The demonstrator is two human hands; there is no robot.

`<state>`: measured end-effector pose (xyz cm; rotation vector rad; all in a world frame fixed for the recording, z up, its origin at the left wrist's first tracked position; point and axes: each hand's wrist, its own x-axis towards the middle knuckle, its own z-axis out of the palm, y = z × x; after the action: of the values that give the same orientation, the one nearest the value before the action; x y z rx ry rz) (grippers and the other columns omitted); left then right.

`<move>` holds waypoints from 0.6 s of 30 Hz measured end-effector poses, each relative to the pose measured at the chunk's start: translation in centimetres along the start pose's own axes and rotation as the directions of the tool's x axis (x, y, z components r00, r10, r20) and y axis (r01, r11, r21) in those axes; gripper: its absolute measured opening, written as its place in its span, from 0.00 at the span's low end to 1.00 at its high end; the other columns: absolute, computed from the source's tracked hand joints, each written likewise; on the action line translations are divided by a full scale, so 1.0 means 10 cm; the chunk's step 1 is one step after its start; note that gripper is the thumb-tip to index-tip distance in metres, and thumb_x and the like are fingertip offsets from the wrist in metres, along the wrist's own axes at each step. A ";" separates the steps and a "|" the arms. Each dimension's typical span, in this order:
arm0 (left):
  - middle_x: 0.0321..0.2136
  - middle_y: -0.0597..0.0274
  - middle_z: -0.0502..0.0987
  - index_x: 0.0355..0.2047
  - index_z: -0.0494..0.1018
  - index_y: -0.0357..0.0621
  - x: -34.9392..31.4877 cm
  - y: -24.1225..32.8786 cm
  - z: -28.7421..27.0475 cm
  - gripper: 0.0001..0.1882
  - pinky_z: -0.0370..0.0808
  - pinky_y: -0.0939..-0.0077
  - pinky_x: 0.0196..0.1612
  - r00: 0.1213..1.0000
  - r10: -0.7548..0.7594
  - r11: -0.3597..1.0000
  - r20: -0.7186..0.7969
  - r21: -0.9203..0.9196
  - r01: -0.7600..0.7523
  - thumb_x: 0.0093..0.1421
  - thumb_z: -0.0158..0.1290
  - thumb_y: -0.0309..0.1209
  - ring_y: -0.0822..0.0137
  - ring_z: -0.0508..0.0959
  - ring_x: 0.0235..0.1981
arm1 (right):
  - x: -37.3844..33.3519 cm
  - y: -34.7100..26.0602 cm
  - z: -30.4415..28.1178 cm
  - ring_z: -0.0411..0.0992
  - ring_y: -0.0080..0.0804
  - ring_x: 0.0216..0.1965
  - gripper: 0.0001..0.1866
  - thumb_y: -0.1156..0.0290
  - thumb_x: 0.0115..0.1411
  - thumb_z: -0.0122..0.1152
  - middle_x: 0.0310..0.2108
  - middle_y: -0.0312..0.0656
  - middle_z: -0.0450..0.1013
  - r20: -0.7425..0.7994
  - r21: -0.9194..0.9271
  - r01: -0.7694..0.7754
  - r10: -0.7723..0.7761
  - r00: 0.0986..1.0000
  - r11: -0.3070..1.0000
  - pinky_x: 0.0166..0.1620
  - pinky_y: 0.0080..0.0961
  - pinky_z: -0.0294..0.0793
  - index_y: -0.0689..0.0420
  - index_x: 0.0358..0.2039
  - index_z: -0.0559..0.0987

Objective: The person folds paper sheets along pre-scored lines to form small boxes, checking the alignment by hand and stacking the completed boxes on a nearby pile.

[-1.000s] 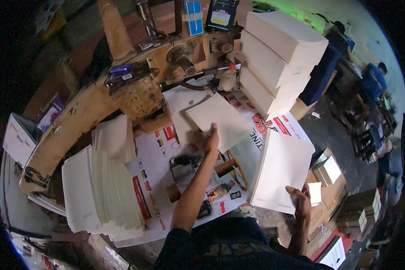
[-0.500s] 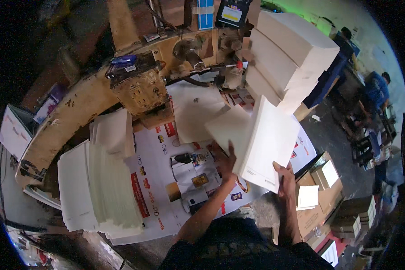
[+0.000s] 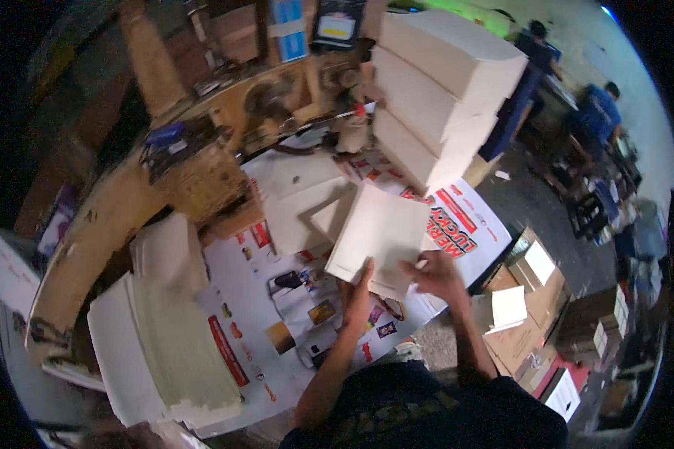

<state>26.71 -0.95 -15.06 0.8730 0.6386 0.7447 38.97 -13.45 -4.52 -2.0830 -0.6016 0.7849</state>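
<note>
A cream paper booklet (image 3: 378, 238) is tilted above the printed sheet covering the table. My left hand (image 3: 357, 288) grips its lower edge, thumb on top and fingers underneath. At the booklet's lower right edge is my right hand (image 3: 438, 275), its fingers bent and blurred; whether they pinch the paper is unclear. Behind the booklet, a cream sheet or thin booklet (image 3: 329, 217) partly shows. Flat beyond it lies a larger pale sheet (image 3: 288, 191).
A tall stack of cream paper blocks (image 3: 445, 75) stands at the back right. Fanned paper piles (image 3: 176, 344) fill the left side. A worn machine (image 3: 194, 176) with a curved frame borders the back. Cardboard boxes (image 3: 528, 333) sit lower right; people (image 3: 595, 112) work beyond.
The booklet has swung left and lower, lying flatter. My left hand now grips its lower edge, while my right hand's grip on its lower right corner has changed. The whole view has shifted.
</note>
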 end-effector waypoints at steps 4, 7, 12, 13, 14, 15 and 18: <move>0.50 0.50 0.73 0.58 0.63 0.34 0.08 -0.20 -0.15 0.34 0.70 0.67 0.53 1.000 -0.015 0.992 -0.008 -0.125 0.014 0.59 0.61 0.42 0.60 0.73 0.50 | -0.14 -0.78 -0.15 0.79 0.38 0.28 0.12 0.63 0.57 0.67 0.31 0.51 0.78 -0.155 -0.351 0.290 -0.361 0.920 0.890 0.33 0.32 0.76 0.60 0.31 0.81; 0.49 0.51 0.73 0.57 0.63 0.35 -0.12 0.12 0.21 0.31 0.71 0.66 0.51 0.995 0.104 0.994 -0.004 -0.027 -0.104 0.60 0.61 0.39 0.61 0.74 0.49 | 0.20 -1.04 0.01 0.79 0.44 0.36 0.09 0.69 0.60 0.60 0.34 0.52 0.78 -0.053 -0.265 0.681 -0.716 0.696 0.682 0.38 0.33 0.76 0.62 0.35 0.79; 0.42 0.52 0.74 0.52 0.64 0.34 -0.19 0.27 0.08 0.22 0.72 0.69 0.47 0.962 0.273 0.959 0.017 0.072 -0.273 0.62 0.58 0.31 0.64 0.75 0.43 | 1.05 -1.82 1.09 0.71 0.54 0.50 0.23 0.75 0.61 0.50 0.50 0.57 0.72 0.542 -0.335 0.771 -0.559 0.628 0.541 0.55 0.44 0.68 0.59 0.58 0.68; 0.41 0.53 0.74 0.50 0.66 0.34 -0.22 0.31 0.15 0.20 0.73 0.70 0.46 0.970 0.241 0.968 0.000 0.070 -0.241 0.62 0.58 0.30 0.64 0.75 0.42 | 1.44 -1.71 1.36 0.69 0.54 0.52 0.23 0.75 0.60 0.50 0.51 0.57 0.72 0.452 -0.329 0.885 -0.768 0.455 0.330 0.56 0.46 0.67 0.60 0.57 0.69; 0.44 0.52 0.75 0.51 0.66 0.33 -0.21 0.27 0.27 0.20 0.72 0.67 0.48 0.945 0.326 0.943 -0.005 0.075 -0.325 0.62 0.57 0.29 0.62 0.76 0.43 | 1.89 -1.57 1.56 0.68 0.53 0.53 0.23 0.74 0.59 0.49 0.51 0.57 0.71 0.355 -0.361 0.928 -0.906 0.231 0.095 0.58 0.48 0.65 0.62 0.56 0.70; 0.44 0.52 0.75 0.51 0.66 0.33 -0.19 0.26 0.29 0.20 0.72 0.67 0.48 0.945 0.326 0.943 -0.002 0.066 -0.325 0.62 0.57 0.29 0.62 0.76 0.43 | 2.21 -1.62 1.67 0.68 0.53 0.53 0.23 0.74 0.59 0.49 0.51 0.57 0.71 0.358 -0.368 0.925 -0.904 0.233 0.093 0.58 0.48 0.65 0.62 0.56 0.70; 0.50 0.48 0.74 0.55 0.66 0.35 -0.06 -0.02 0.03 0.24 0.68 0.62 0.55 0.989 0.137 0.979 0.048 0.145 -0.143 0.59 0.56 0.28 0.55 0.75 0.51 | 2.49 -1.85 2.24 0.65 0.52 0.56 0.19 0.70 0.59 0.51 0.51 0.55 0.70 0.596 -0.571 0.717 -0.803 0.026 -0.400 0.58 0.50 0.63 0.63 0.50 0.74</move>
<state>26.69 -1.66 -14.97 1.0751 0.6082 0.8128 37.76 24.61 -7.99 -1.4697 -2.5049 -0.7896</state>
